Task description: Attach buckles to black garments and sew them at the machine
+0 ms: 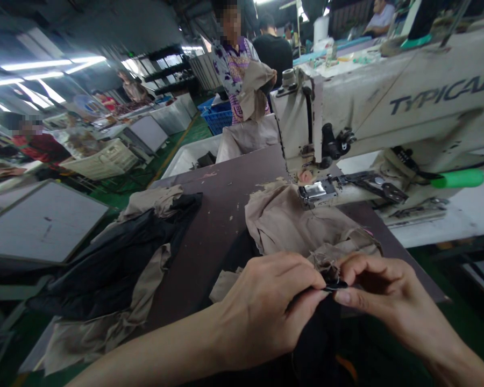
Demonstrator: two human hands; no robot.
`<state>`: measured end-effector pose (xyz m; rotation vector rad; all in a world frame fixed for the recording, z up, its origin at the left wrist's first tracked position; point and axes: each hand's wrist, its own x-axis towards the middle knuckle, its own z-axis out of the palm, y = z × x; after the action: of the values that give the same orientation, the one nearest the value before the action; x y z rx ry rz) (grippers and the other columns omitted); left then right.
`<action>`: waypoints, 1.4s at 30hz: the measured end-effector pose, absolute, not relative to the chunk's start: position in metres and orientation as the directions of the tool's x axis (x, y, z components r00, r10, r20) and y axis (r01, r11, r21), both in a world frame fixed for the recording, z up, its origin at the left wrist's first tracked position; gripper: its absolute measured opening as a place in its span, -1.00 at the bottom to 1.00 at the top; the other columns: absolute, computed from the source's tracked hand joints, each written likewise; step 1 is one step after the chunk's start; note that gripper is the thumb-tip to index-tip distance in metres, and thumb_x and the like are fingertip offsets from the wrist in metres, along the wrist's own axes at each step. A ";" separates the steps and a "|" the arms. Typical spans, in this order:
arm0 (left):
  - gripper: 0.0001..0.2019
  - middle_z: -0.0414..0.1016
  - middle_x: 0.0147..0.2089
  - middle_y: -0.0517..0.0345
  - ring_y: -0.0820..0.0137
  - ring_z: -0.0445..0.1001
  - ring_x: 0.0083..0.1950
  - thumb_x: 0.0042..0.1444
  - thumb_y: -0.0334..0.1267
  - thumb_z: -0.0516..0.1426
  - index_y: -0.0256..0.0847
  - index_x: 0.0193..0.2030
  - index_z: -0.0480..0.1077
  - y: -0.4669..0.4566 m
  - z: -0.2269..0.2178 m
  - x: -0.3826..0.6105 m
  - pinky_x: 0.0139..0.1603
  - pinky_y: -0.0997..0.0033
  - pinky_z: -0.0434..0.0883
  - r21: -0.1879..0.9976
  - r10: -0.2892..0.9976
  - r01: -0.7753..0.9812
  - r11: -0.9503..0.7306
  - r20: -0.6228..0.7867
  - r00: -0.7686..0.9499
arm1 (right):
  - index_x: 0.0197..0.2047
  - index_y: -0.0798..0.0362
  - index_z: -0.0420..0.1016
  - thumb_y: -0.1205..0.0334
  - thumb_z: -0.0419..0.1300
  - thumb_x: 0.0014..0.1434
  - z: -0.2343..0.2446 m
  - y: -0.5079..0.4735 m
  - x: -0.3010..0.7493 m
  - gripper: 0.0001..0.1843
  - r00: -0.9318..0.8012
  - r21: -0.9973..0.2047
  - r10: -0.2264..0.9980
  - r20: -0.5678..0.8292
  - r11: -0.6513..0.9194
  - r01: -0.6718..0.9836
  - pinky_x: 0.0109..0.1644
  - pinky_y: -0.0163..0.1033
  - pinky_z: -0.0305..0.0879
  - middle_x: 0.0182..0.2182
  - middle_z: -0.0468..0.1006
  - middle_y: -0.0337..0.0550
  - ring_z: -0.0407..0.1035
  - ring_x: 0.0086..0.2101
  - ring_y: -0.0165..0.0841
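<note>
1 black cloth [317, 336] in work, at near edge of 1 brown table [221, 188]. 2 hands on it: L hand [270, 301] pinches its folded edge b/w thumb & fingers; R hand [387, 285] pinches same edge just beside, thumb & index closed on it. Crumpled beige bit right above fingertips. Black part hangs below hands. Beige cloth [298, 220] spreads on table beyond hands, up to machine's lower arm; can't tell if it's 1 pc w/ the black or separate.

1 sewing machine [419, 102], marked TYPICAL, at R, w/ 1 green sleeve [460, 178] on a lever.

1 black-&-beige heap [121, 263] on L, hanging over table's L edge, apart from hands.

Past table: 1 white bin [193, 156] w/ beige cloth over it, 1 blue basket [220, 119] behind. 1 co-worker in patterned top [236, 72] holds 1 beige pc [256, 88]. At least 3 other ppl in bkgd, incl. 1 in red [40, 145] at L.
</note>
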<state>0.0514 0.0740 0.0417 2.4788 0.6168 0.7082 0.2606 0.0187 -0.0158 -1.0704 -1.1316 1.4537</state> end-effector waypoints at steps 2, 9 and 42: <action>-0.94 0.53 -0.28 0.11 0.48 0.52 -0.23 0.18 -0.46 0.13 -0.34 -0.24 0.43 0.073 0.042 0.052 -0.18 0.54 0.42 0.539 0.524 0.278 -0.795 0.379 0.763 | -0.39 -0.03 0.55 0.40 0.42 0.03 -0.017 0.016 0.260 -0.84 -0.099 -0.985 0.994 -0.040 -0.055 -0.162 -0.20 -0.47 0.38 -0.33 0.57 -0.31 0.47 -0.29 -0.46; -0.95 0.53 -0.29 0.12 0.48 0.51 -0.26 0.19 -0.44 0.13 -0.32 -0.22 0.42 0.075 0.043 0.050 -0.21 0.54 0.42 0.629 0.523 0.226 -0.744 0.338 0.782 | -0.41 -0.01 0.57 0.49 0.42 -0.03 -0.024 0.018 0.263 -0.79 -0.129 -0.978 0.991 0.037 0.009 -0.208 -0.23 -0.45 0.41 -0.37 0.58 -0.27 0.49 -0.33 -0.45; -0.88 0.49 -0.26 0.06 0.39 0.44 -0.22 0.11 -0.37 0.24 -0.25 -0.21 0.41 0.057 0.007 0.045 -0.17 0.36 0.45 0.674 0.660 0.231 -0.702 0.493 0.567 | -0.52 0.03 0.10 0.50 0.37 0.02 -0.032 -0.005 0.250 -0.54 0.184 -0.957 0.953 0.241 0.265 -0.116 -0.31 -0.29 0.47 -0.36 0.60 -0.21 0.49 -0.38 -0.33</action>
<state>0.0454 0.0573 0.0075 2.2504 0.7110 1.0250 0.2500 -0.0046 -0.0320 -0.9962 -1.0971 0.9633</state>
